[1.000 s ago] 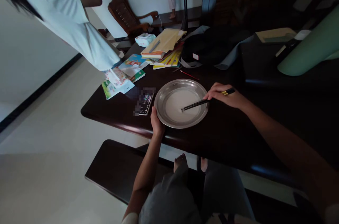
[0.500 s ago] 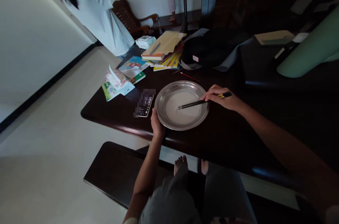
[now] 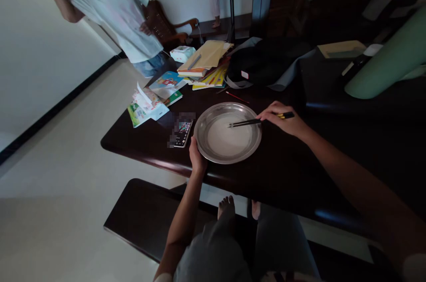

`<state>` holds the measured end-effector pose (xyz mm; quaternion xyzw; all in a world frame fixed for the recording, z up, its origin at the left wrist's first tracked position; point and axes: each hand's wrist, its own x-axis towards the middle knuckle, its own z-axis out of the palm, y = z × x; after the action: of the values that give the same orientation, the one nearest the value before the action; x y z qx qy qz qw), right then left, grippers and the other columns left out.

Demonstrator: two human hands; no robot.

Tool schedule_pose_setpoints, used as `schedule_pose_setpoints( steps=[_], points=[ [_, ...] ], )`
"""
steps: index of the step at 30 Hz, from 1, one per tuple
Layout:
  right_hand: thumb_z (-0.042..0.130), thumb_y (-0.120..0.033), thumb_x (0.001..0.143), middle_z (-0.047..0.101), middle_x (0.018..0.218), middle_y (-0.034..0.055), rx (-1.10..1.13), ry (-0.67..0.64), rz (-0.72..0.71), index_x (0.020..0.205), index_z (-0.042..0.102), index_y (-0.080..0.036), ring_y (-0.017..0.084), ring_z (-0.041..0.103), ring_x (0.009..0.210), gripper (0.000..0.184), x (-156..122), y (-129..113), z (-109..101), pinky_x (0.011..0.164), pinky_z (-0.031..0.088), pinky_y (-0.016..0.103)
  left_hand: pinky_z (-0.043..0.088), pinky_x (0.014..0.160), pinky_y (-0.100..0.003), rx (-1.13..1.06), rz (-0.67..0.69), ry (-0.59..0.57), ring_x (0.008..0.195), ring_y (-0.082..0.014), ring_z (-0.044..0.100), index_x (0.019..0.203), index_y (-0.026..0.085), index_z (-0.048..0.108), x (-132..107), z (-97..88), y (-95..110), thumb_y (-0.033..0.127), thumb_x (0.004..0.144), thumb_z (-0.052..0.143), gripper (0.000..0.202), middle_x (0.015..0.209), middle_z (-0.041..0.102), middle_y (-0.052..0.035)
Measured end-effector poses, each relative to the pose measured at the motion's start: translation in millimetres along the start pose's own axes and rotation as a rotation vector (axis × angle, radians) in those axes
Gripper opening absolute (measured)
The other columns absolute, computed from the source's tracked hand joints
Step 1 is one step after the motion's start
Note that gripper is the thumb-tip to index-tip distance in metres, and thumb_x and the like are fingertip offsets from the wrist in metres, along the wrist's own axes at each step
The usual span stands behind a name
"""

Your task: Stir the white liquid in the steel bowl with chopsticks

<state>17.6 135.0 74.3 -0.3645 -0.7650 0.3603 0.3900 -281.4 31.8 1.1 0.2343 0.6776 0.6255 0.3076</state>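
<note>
A round metal basin with a pale, whitish content sits near the front edge of the dark table. My left hand grips the basin's left rim, thumb on the near side and the other fingers hidden beneath or behind it. In my right hand, closed, is a pair of black chopsticks with gold bands near the top. Their tips point left and reach into the pale content, right of the basin's middle. Left of the basin lies a phone with its screen lit.
Tissue packs, booklets and a pile of books lie at the back left. Behind the basin are a red pen and a black bag. A green cylinder is at right. Someone in a white shirt stands beyond the table.
The chopstick tips have shifted slightly right and back within the basin, my right hand moving with them. My left hand stays on the rim. The person in the white shirt has turned.
</note>
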Motion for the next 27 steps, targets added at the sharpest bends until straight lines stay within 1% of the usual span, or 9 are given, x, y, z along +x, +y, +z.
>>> schedule_pose_setpoints(
  steps=[3,6,10,12,15,19,22,25,27],
  points=[
    [0.064,-0.048,0.095,0.079,0.081,0.0035,0.033,0.117,0.048,0.069,0.076,-0.029,0.026,0.071,0.088,0.034,1.2,2.4,-12.3,0.094,0.052,0.047,0.052,0.103,-0.036,-0.032,0.028,-0.028,0.113,-0.027,0.071,0.106,0.018,0.081,0.5,0.1,-1.6,0.069,0.09,0.058,0.059,0.106,0.08,-0.0088],
    [0.063,-0.051,0.096,0.078,0.077,0.0026,0.137,0.016,0.066,0.065,0.074,-0.028,0.023,0.072,0.079,0.04,-0.3,0.9,-14.3,0.089,0.054,0.045,0.052,0.102,-0.036,-0.024,0.045,-0.034,0.112,-0.0278,0.071,0.103,0.018,0.081,0.8,-0.2,-0.9,0.07,0.089,0.059,0.059,0.103,0.08,-0.0088],
    [0.077,-0.05,0.085,0.082,0.09,0.003,0.113,-0.136,-0.002,0.075,0.08,-0.032,0.026,0.071,0.092,0.021,-2.2,-0.4,2.3,0.089,0.056,0.045,0.052,0.102,-0.037,0.015,0.034,-0.014,0.11,-0.0284,0.071,0.102,0.018,0.082,-1.0,0.6,3.3,0.067,0.09,0.058,0.056,0.101,0.08,-0.0086],
    [0.078,-0.05,0.084,0.082,0.092,0.0028,0.062,-0.089,-0.001,0.08,0.081,-0.033,0.026,0.071,0.095,0.018,-1.6,0.6,4.5,0.093,0.055,0.047,0.052,0.101,-0.037,0.015,0.017,-0.005,0.11,-0.0283,0.071,0.102,0.017,0.081,-2.0,1.1,5.1,0.067,0.091,0.057,0.057,0.102,0.08,-0.0088],
    [0.072,-0.058,0.087,0.08,0.086,0.0039,0.033,0.072,0.063,0.076,0.08,-0.032,0.028,0.072,0.091,0.029,-0.4,1.5,-5.0,0.094,0.055,0.051,0.053,0.102,-0.038,0.029,0.005,-0.001,0.11,-0.0278,0.071,0.102,0.017,0.081,-1.7,0.6,5.0,0.067,0.092,0.057,0.057,0.102,0.08,-0.0084],
    [0.062,-0.067,0.091,0.078,0.078,0.0047,0.132,0.001,0.085,0.065,0.076,-0.032,0.027,0.074,0.083,0.046,-1.4,-1.0,-9.9,0.091,0.057,0.05,0.053,0.102,-0.037,0.037,0.024,-0.012,0.108,-0.0268,0.071,0.101,0.017,0.081,2.6,-1.6,-0.5,0.066,0.092,0.057,0.055,0.101,0.08,-0.0078],
    [0.07,-0.065,0.086,0.079,0.083,0.0035,0.082,-0.093,0.036,0.07,0.078,-0.035,0.028,0.072,0.091,0.035,-2.4,-1.4,2.1,0.088,0.057,0.049,0.053,0.1,-0.034,0.005,0.043,-0.035,0.108,-0.0253,0.071,0.103,0.017,0.081,5.8,-2.6,-5.4,0.065,0.092,0.057,0.055,0.102,0.08,-0.0079],
    [0.072,-0.059,0.087,0.08,0.088,0.0022,0.012,-0.028,0.035,0.079,0.081,-0.037,0.028,0.07,0.094,0.026,-0.9,0.7,6.4,0.091,0.055,0.05,0.053,0.099,-0.034,-0.024,0.055,-0.056,0.107,-0.0247,0.072,0.103,0.018,0.08,6.3,-2.2,-7.9,0.068,0.09,0.057,0.057,0.1,0.079,-0.0078],
    [0.069,-0.058,0.09,0.08,0.085,0.0025,0.003,0.074,0.07,0.074,0.079,-0.035,0.028,0.071,0.094,0.03,0.8,1.1,-0.5,0.095,0.054,0.052,0.054,0.099,-0.034,-0.048,0.059,-0.074,0.108,-0.0247,0.072,0.104,0.017,0.08,5.4,-1.4,-7.7,0.07,0.089,0.058,0.059,0.1,0.079,-0.0078]
  ],
)
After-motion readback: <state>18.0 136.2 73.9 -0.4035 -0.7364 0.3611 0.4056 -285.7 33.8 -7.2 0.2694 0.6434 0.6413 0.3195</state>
